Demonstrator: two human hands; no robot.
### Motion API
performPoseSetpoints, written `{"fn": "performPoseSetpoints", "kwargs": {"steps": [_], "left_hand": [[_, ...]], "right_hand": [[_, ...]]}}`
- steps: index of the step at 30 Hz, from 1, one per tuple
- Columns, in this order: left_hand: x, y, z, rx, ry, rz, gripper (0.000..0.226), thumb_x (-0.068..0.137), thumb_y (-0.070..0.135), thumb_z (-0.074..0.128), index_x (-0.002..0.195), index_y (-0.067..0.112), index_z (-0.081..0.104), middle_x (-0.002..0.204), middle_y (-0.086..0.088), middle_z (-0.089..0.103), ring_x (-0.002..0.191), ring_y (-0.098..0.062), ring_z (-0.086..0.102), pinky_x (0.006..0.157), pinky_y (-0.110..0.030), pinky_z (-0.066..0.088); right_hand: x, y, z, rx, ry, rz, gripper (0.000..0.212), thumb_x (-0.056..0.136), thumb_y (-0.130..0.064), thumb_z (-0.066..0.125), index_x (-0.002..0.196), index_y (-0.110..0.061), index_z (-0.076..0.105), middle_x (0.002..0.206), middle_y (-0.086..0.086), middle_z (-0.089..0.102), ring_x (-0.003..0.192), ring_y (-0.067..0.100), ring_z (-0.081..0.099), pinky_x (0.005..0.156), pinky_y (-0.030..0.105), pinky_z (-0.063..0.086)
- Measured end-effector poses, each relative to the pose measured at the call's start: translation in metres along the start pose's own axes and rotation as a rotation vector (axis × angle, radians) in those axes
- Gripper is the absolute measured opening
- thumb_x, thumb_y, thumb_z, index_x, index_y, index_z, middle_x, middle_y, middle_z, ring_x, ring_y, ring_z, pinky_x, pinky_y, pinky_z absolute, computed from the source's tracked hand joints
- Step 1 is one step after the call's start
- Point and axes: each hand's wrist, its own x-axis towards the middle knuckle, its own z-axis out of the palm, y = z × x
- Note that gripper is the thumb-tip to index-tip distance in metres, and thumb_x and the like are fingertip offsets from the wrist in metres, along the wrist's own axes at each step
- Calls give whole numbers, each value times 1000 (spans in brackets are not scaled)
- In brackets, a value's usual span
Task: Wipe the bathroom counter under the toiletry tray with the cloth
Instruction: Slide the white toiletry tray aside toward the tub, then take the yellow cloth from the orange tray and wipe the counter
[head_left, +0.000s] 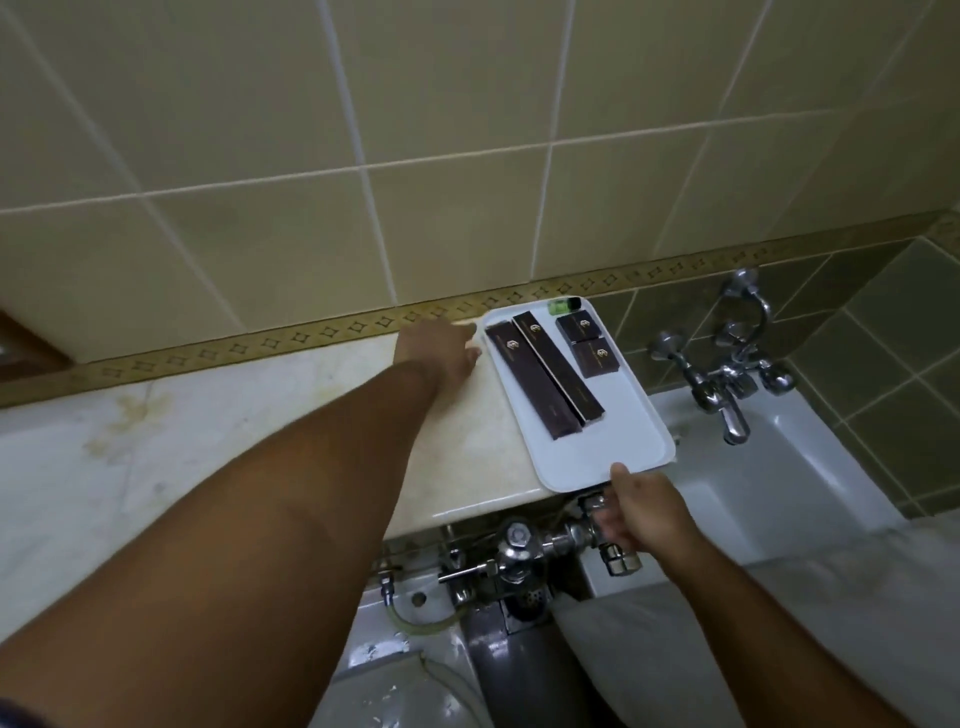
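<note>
Gripping the tray's (613, 441) near edge, right-hand fingers (621, 475) pinch; left hand (436, 348) lies flat.

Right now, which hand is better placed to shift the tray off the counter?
Right hand, probably: its thumb is already on the tray's near edge. The left hand lies on the counter by the far corner.

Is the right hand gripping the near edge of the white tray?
Yes, the right hand pinches the near edge of the white tray, thumb on top of the rim and fingers below it.
</note>
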Motion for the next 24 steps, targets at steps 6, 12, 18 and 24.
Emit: {"fn": "performPoseSetpoints", "kwargs": {"steps": [6,12,18,24], "left_hand": [[-163,-102,10,65,-105,-79,52,99,47,32,150,36,31,134,-8,55,116,-30,54,94,-42,41],[-371,-251,24,-13,-192,-487,54,99,43,38,151,32,32,139,-7,51,123,-29,49,101,-40,38],[-547,-377,40,-127,-262,-821,50,98,37,44,148,27,41,152,-6,43,138,-28,42,111,-41,35],[-608,-421,75,-347,-467,-827,75,76,53,73,137,17,48,141,-10,51,126,-28,50,104,-35,40]], "right_hand": [[-69,-45,52,-503,-148,-470,40,101,-34,43,76,-10,61,75,7,72,58,13,64,67,35,52],[-136,-104,178,-813,-447,-879,25,98,-36,50,89,-18,66,87,2,70,84,20,64,79,37,51],[-233,-128,364,-965,-783,-1185,23,96,-40,51,100,-24,66,104,-1,70,93,18,62,84,38,52],[-312,-107,510,-1275,-933,-1443,48,88,-48,58,122,-14,55,125,13,62,112,34,58,91,41,48]]}}
